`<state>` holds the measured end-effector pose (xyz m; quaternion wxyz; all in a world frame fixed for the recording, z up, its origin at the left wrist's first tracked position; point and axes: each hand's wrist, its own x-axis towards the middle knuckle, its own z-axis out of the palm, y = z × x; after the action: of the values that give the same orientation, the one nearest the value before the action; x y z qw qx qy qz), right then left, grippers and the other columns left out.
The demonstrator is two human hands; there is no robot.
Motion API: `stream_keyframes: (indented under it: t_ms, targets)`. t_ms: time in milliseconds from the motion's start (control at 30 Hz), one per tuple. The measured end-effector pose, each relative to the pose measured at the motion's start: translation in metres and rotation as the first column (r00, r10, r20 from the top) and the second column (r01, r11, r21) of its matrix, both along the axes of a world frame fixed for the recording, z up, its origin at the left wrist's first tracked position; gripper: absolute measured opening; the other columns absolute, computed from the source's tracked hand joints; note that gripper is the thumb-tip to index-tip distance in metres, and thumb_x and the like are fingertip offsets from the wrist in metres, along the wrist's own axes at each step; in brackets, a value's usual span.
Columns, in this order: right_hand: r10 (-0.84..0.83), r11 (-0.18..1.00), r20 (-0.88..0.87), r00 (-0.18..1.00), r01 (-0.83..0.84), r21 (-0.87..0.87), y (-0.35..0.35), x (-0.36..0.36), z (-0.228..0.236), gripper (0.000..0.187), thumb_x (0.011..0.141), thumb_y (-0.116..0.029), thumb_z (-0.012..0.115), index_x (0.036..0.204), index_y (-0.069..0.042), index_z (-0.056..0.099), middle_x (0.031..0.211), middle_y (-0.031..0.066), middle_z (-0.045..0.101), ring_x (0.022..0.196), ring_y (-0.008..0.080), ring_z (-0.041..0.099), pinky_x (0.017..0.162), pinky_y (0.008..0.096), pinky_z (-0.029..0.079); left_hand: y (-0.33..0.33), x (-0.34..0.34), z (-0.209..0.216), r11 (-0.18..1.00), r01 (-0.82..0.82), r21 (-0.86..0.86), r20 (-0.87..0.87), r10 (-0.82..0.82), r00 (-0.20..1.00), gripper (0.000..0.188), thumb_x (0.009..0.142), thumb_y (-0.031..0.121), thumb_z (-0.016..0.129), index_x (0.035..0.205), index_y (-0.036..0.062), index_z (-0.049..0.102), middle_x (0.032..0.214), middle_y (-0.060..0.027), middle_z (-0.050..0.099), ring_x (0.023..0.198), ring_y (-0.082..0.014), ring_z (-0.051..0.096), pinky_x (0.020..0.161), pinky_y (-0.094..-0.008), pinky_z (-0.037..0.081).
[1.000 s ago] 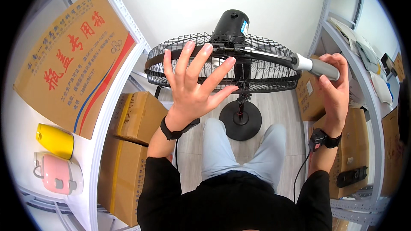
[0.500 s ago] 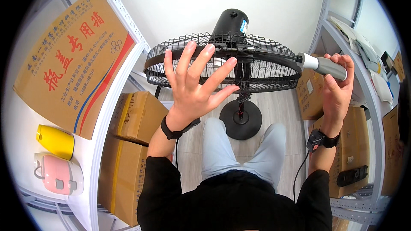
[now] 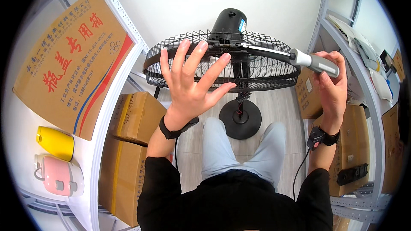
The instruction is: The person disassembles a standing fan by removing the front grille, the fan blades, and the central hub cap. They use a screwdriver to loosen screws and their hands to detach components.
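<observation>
A black pedestal fan [image 3: 265,79] stands in front of me, its wire cage seen edge-on, with the dark motor housing [image 3: 230,22] behind. My right hand [image 3: 332,79] grips the grey end of a screwdriver [image 3: 314,63] with a white and grey handle. Its metal shaft points left along the cage's rim, and the tip is at the clip [image 3: 231,45] at the top middle of the rim. My left hand [image 3: 190,81] is spread at the near left of the cage, fingertips by the rim; whether they touch it I cannot tell. The round base [image 3: 240,119] rests on the floor.
Metal shelves flank both sides. A large cardboard sheet [image 3: 72,64], a yellow appliance [image 3: 55,142] and a pink appliance [image 3: 60,175] are at left. Cartons [image 3: 122,179] are stacked below. More boxes [image 3: 353,145] and a black part [image 3: 352,174] are at right.
The screwdriver has moved slightly left and down with my right hand, and more of its shaft now shows along the rim. My left hand has shifted a little left.
</observation>
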<state>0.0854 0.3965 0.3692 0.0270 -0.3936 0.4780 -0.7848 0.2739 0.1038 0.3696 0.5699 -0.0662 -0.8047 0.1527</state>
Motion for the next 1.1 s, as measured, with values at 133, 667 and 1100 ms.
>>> stream_keyframes:
  t_ms: [133, 667, 1100]
  targets:
    - [0.091, 0.967, -0.005, 0.996, -0.089, -0.240, 0.006, -0.017, -0.009, 0.050, 0.089, -0.001, 0.068, 0.135, -0.008, 0.049, 0.134, 0.0137, 0.056, 0.116, 0.0180, 0.056, 0.095, 0.0318, 0.047, 0.000, 0.000, 0.000, 1.000, 0.003, 0.008, 0.002, -0.003, 1.000, 0.066, 0.068, 0.052, 0.086, 0.125, 0.0237, 0.070, 0.145, -0.0103, 0.044, 0.136, -0.0369, 0.040, 0.113, -0.0646, 0.019]
    - [-0.326, 0.819, -0.625, 0.709, 0.542, 0.188, -0.024, 0.011, -0.004, 0.033, 0.078, -0.007, 0.081, 0.109, -0.004, 0.069, 0.103, 0.0054, 0.068, 0.094, 0.0163, 0.065, 0.081, 0.0295, 0.051, 0.004, -0.007, -0.008, 1.000, 0.014, 0.015, -0.055, -0.013, 0.998, 0.061, 0.069, 0.057, 0.083, 0.123, 0.0302, 0.070, 0.144, -0.0060, 0.048, 0.135, -0.0333, 0.042, 0.115, -0.0619, 0.019]
    - [-0.413, 0.746, -0.770, 0.487, 0.666, 0.021, -0.042, 0.018, -0.004, 0.026, 0.078, -0.011, 0.084, 0.097, -0.005, 0.068, 0.091, 0.0088, 0.067, 0.077, 0.0242, 0.065, 0.068, 0.0320, 0.052, -0.014, -0.012, -0.045, 0.984, 0.026, 0.176, -0.274, 0.024, 0.961, 0.113, 0.061, 0.069, 0.085, 0.147, 0.0086, 0.042, 0.150, -0.0278, 0.025, 0.142, -0.0536, 0.017, 0.109, -0.0759, 0.020]
